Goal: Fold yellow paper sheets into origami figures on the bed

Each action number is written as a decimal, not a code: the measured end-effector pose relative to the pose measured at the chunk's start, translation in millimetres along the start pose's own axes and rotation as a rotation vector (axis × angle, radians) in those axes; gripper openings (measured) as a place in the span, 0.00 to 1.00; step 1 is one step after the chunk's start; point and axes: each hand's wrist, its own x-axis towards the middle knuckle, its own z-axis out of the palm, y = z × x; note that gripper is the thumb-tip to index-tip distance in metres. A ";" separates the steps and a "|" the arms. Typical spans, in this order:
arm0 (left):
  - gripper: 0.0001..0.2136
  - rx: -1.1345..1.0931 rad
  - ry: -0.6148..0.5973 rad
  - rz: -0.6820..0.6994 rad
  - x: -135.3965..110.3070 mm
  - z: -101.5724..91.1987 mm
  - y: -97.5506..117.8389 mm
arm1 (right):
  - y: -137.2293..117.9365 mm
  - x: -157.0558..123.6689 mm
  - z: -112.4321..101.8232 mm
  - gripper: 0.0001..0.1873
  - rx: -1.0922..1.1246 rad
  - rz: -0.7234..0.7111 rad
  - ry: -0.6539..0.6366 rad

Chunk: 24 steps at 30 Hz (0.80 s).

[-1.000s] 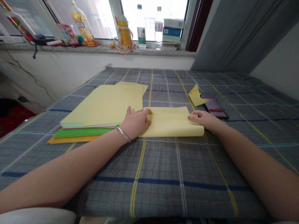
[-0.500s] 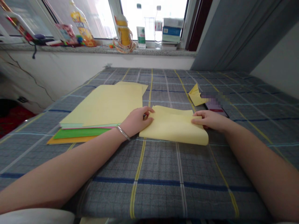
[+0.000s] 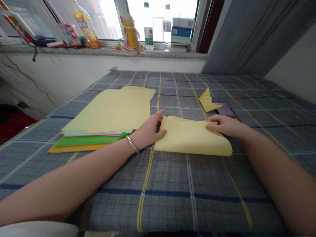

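The left hand [image 3: 148, 131] was open, its fingers spread and its edge against the left end of a yellow paper sheet [image 3: 190, 138]. A metal bangle [image 3: 132, 144] circled the left wrist. The right hand [image 3: 228, 126] lay on the far right part of the sheet with its fingers slightly curled; its thumb was out of sight, so I could not tell whether it pinched the paper.

The one sheet lay between the hands on a checked gray bedspread [image 3: 172, 204], doubled over into a soft, rounded fold, not creased flat. Just beyond the left hand was a stack of paper [image 3: 106, 112], pale yellow on top, with thin pink and pale green edges showing. One green sheet [image 3: 84, 141] and one orange sheet [image 3: 74, 148] stuck out beneath it, and the hand touched the green corner.

Beyond the right hand lay one small folded yellow paper [image 3: 208, 102] and one phone [image 3: 225, 112], its upper part hidden by a blur. Farther ahead, on the window sill [image 3: 106, 52], stood four bottles, including two clear ones [image 3: 148, 26], and a stack of boxes [image 3: 182, 31].
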 end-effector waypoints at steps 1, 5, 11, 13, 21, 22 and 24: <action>0.36 0.015 -0.004 0.003 0.2 0.3 -0.6 | 0.1 1.7 2.1 0.14 -0.041 -0.028 0.033; 0.36 0.060 -0.010 0.034 0.7 1.7 -2.4 | -3.2 3.6 7.1 0.13 -0.184 -0.121 0.113; 0.34 0.109 0.010 0.028 4.3 4.8 -4.8 | -9.9 -0.8 7.4 0.12 -0.213 -0.045 0.081; 0.34 0.150 0.021 0.003 5.9 5.7 -5.5 | -10.2 -1.8 6.3 0.12 -0.186 -0.036 0.073; 0.35 -0.077 -0.015 -0.140 8.1 4.0 -6.6 | -4.0 -2.0 0.9 0.12 -0.054 -0.076 0.060; 0.35 -0.126 -0.008 -0.155 8.0 3.4 -6.3 | -3.4 -1.6 1.3 0.13 -0.038 -0.076 0.058; 0.31 -0.176 0.037 -0.169 7.7 2.5 -5.6 | -3.2 -1.2 3.1 0.14 0.004 -0.080 0.063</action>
